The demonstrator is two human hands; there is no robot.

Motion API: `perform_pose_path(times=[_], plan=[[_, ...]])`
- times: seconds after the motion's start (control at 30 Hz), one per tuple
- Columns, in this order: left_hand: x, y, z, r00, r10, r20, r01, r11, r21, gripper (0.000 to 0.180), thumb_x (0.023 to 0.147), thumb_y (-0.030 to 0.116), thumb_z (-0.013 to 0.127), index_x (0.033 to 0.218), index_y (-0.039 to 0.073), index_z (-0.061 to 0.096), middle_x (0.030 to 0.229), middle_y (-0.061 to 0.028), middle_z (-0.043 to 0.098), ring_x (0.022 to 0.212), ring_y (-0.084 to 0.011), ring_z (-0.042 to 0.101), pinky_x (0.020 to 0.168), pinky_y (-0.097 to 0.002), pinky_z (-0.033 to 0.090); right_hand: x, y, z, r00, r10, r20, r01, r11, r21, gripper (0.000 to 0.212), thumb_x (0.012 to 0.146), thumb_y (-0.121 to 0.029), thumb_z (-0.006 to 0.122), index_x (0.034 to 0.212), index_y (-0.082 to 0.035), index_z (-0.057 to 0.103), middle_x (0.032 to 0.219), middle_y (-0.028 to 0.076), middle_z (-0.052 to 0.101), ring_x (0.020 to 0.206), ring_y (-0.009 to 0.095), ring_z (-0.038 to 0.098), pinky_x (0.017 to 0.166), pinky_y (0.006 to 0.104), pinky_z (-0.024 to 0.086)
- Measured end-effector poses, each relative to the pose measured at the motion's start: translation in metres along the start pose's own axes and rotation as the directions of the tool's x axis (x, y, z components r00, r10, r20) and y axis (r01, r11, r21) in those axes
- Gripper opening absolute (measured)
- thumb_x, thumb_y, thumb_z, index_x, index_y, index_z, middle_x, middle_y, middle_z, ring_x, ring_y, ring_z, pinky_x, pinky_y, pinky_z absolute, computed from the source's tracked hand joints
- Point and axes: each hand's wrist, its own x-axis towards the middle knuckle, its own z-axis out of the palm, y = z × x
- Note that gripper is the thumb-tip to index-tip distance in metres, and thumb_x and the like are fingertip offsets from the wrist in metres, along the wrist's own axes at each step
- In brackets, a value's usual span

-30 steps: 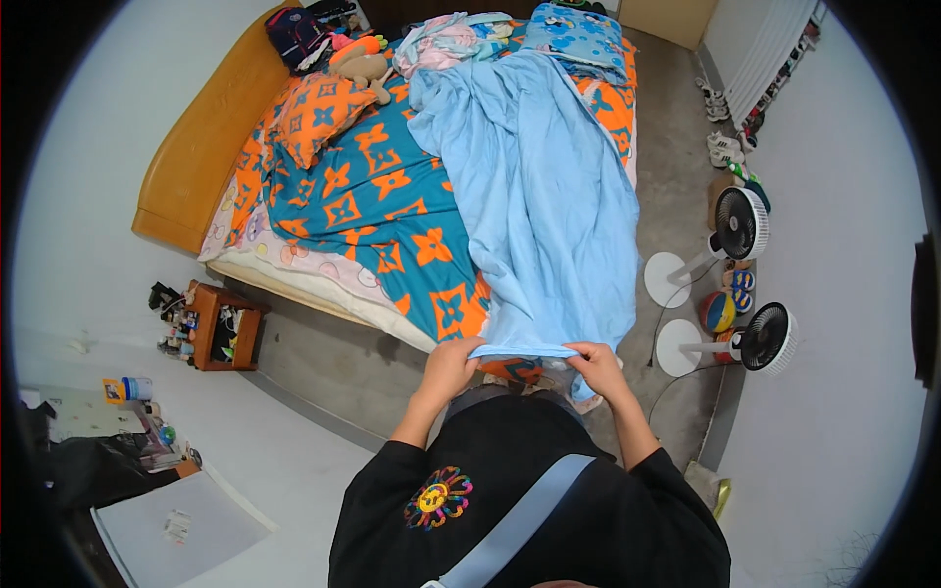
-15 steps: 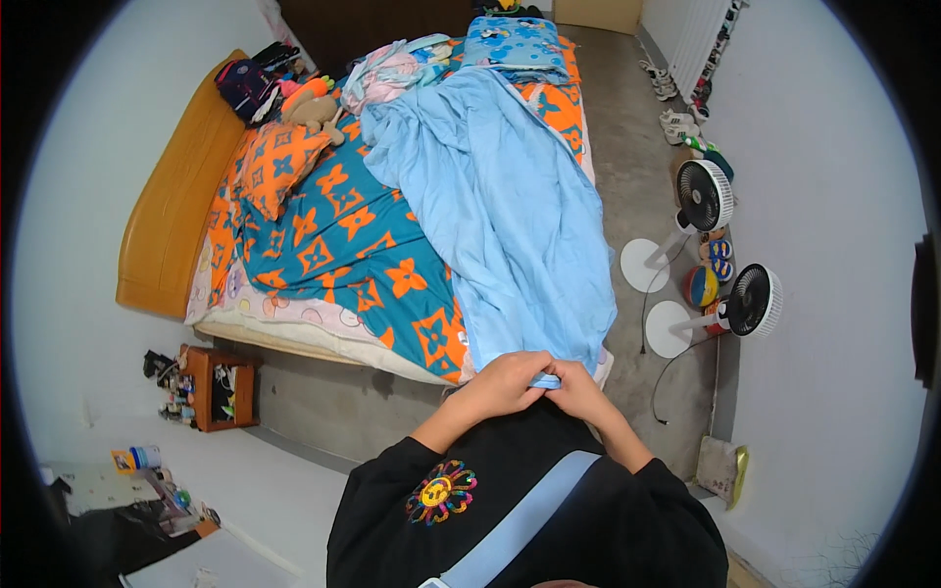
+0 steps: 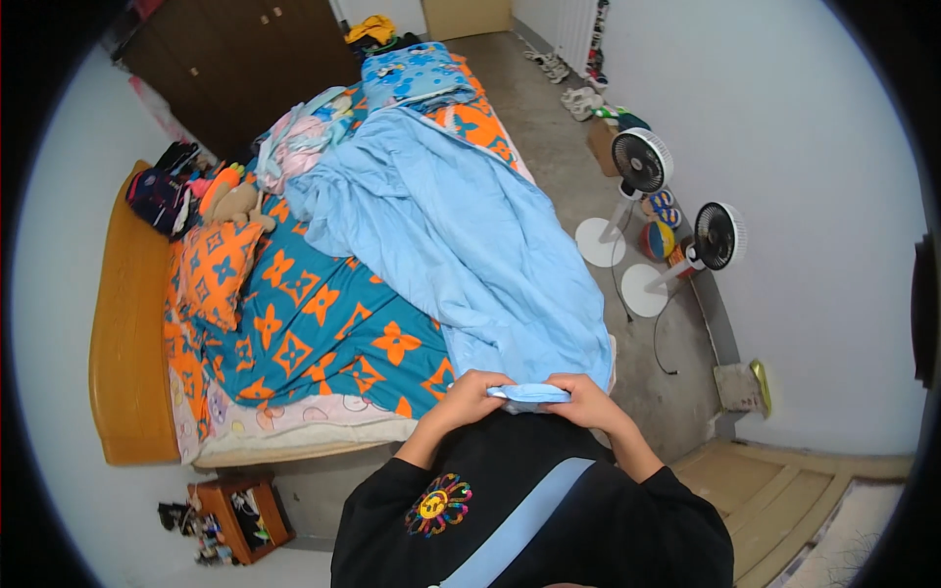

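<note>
A light blue duvet cover or quilt [image 3: 441,235] lies spread lengthwise over the bed, its near end drawn toward my body; I cannot tell which of the two it is. My left hand [image 3: 474,397] grips its near edge, thumb on top. About a hand's width to the right, my right hand [image 3: 580,400] is closed on the same edge. Between them the edge stands up in a short folded strip. Under the blue cloth is a teal and orange patterned bedspread [image 3: 323,333].
An orange pillow [image 3: 214,274], a plush toy [image 3: 235,204] and a dark bag [image 3: 162,201] sit by the wooden headboard [image 3: 123,323]. Folded blue bedding [image 3: 417,76] and crumpled pastel cloth [image 3: 304,142] lie at the far end. Two fans [image 3: 642,162] with cords stand right of the bed.
My hands have moved apart along the blue cloth's edge, opening a strip between them. The whole view has turned, so the bed appears further left and a door shows at lower right.
</note>
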Motion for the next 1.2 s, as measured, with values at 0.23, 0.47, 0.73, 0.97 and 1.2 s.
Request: perform_pose_path(times=[0.23,0.47,0.73,0.97,1.2], plan=[[-0.012,-0.011,-0.024,0.920,0.066,0.386,-0.189,0.937,0.292,0.019,0.073,0.013,0.065,0.088,0.002,0.063,0.076,-0.0204,0.062,0.071,-0.0373,0.060,0.061,-0.0417,0.047,0.008,-0.025,0.085,0.964,-0.150,-0.218,0.073,0.942,-0.327,0.052,0.075,-0.017,0.071,0.122,-0.007,0.052,0.098,0.013,0.062,0.089,0.031,0.060,0.076,0.0354,0.048],[-0.027,-0.009,-0.043,0.836,0.042,0.547,-0.189,0.958,0.214,0.017,0.075,0.013,0.065,0.089,0.002,0.065,0.075,-0.0185,0.063,0.067,-0.0347,0.060,0.060,-0.0384,0.047,-0.013,-0.029,0.131,0.895,-0.014,-0.446,-0.116,0.958,-0.262,0.020,0.085,-0.016,0.059,0.101,-0.005,0.063,0.083,0.017,0.064,0.076,0.035,0.061,0.066,0.0380,0.048],[-0.040,-0.081,-0.053,0.799,0.003,0.601,-0.142,0.973,0.184,0.020,0.074,0.009,0.062,0.093,0.006,0.067,0.083,-0.0146,0.066,0.078,-0.0325,0.062,0.067,-0.0370,0.049,-0.041,-0.051,0.144,0.885,0.048,-0.463,-0.091,0.993,-0.073,0.017,0.089,-0.016,0.055,0.095,-0.002,0.065,0.079,0.016,0.064,0.068,0.030,0.061,0.062,0.0311,0.047],[-0.079,-0.125,-0.071,0.891,-0.160,0.425,-0.190,0.719,0.668,0.019,0.074,0.017,0.063,0.091,0.016,0.069,0.088,-0.0085,0.067,0.089,-0.0294,0.061,0.082,-0.0464,0.042,-0.066,-0.040,0.150,0.909,-0.034,-0.415,0.008,0.998,-0.063,0.020,0.089,-0.017,0.056,0.094,0.000,0.064,0.078,0.016,0.064,0.067,0.028,0.061,0.062,0.0304,0.047],[-0.146,-0.139,-0.097,0.846,-0.347,0.405,-0.126,0.607,0.785,0.015,0.075,0.020,0.063,0.089,0.015,0.068,0.085,-0.0115,0.066,0.085,-0.0323,0.062,0.075,-0.0453,0.047,-0.071,-0.002,0.165,0.978,0.080,-0.191,-0.078,0.997,0.020,0.022,0.090,-0.020,0.055,0.093,0.000,0.062,0.075,0.016,0.062,0.066,0.020,0.058,0.064,0.0292,0.045]])
